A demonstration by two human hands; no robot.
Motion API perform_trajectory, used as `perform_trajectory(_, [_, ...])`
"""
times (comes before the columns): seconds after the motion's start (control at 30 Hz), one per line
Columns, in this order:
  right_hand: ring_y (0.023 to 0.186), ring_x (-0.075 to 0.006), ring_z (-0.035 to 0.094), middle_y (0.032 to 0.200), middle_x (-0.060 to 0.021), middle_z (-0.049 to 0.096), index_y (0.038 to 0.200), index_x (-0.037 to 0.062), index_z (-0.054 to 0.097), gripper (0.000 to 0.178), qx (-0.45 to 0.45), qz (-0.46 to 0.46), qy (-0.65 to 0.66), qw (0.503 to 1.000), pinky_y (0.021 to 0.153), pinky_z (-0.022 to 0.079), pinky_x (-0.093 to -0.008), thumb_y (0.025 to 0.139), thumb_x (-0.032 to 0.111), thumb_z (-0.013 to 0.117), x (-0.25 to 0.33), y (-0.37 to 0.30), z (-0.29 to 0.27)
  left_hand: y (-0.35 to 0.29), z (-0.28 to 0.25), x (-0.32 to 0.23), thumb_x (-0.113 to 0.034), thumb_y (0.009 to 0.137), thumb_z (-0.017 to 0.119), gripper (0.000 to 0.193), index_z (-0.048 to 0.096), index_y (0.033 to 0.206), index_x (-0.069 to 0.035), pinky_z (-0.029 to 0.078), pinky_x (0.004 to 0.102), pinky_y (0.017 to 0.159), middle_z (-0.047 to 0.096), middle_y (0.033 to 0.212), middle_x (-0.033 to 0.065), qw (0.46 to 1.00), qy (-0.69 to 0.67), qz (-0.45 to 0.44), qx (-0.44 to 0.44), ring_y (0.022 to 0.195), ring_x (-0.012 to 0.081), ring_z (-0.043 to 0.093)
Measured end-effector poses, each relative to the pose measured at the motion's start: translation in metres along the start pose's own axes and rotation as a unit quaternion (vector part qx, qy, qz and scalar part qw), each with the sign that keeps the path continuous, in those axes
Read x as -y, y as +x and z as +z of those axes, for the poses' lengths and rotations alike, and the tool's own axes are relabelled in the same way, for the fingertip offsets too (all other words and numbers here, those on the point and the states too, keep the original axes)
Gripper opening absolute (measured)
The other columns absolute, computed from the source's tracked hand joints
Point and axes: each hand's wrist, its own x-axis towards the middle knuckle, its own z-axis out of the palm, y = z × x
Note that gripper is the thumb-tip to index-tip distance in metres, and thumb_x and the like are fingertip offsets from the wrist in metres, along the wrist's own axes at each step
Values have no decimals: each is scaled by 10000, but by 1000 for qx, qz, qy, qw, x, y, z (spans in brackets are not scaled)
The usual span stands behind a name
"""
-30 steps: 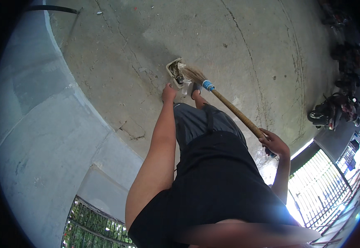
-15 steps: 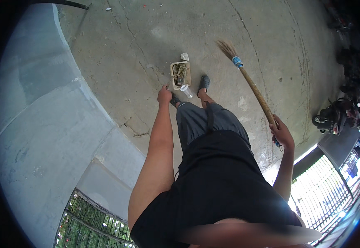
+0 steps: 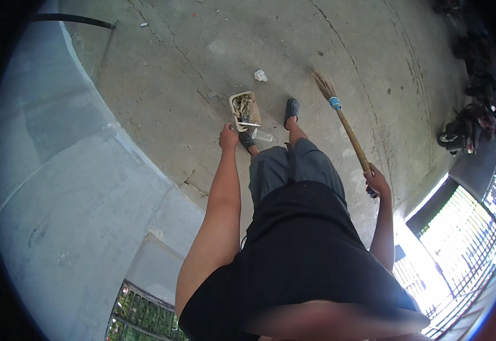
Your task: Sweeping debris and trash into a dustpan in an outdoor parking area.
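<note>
My left hand (image 3: 228, 137) is closed at the near-left corner of a beige dustpan (image 3: 251, 95), gripping its handle. Dry leaves and litter (image 3: 243, 105) fill the pan, which sits tilted in front of my left foot. A clear plastic cup (image 3: 263, 135) lies on its side by the pan's near edge, between my feet. Out to the right, my right hand (image 3: 377, 181) is wrapped round the handle of a broom (image 3: 350, 132). Its bristles point away, beyond my right foot, and a blue band binds them. Past the dustpan, a crumpled white scrap (image 3: 260, 75) rests on the concrete.
A pale concrete wall (image 3: 83, 165) curves along the left. Cracked concrete floor (image 3: 197, 45) spreads ahead with small bits of litter. Motorcycles (image 3: 468, 129) stand at the far right, near a barred gate (image 3: 461, 221). A dark pole (image 3: 74, 19) shows at the upper left.
The dustpan has tilted and come away from the white scrap, now apart from it. My left hand moved with it. The broom has shifted slightly in view, still in my right hand.
</note>
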Motion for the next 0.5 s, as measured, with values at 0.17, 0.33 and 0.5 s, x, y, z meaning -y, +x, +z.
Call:
perform_trajectory(0.17, [458, -198, 592, 665, -99, 570, 1458, 226, 363, 566, -5, -7, 23, 1000, 422, 509, -353, 927, 237, 559, 1, -14, 66, 18, -15, 31, -213, 921, 518, 376, 538, 1296, -213, 500, 469, 870, 658, 1154, 139, 1000, 5, 24, 17, 1084, 348, 616])
perform_trajectory(0.33, [459, -187, 582, 665, -86, 567, 1444, 213, 378, 538, -27, 3, 13, 1000, 414, 501, -336, 932, 243, 541, 9, -18, 100, 23, -23, 70, -214, 923, 520, 373, 539, 1296, -202, 494, 486, 875, 658, 1158, 139, 999, 13, 42, 28, 1084, 348, 618])
perform_trajectory(0.5, [429, -162, 542, 621, -53, 535, 1431, 157, 393, 537, -25, 2, 45, 999, 402, 474, -326, 929, 255, 559, -3, -23, 123, 17, -30, 84, -205, 908, 529, 412, 524, 1319, -187, 481, 498, 909, 646, 1190, 144, 996, 44, 43, 67, 1112, 347, 608])
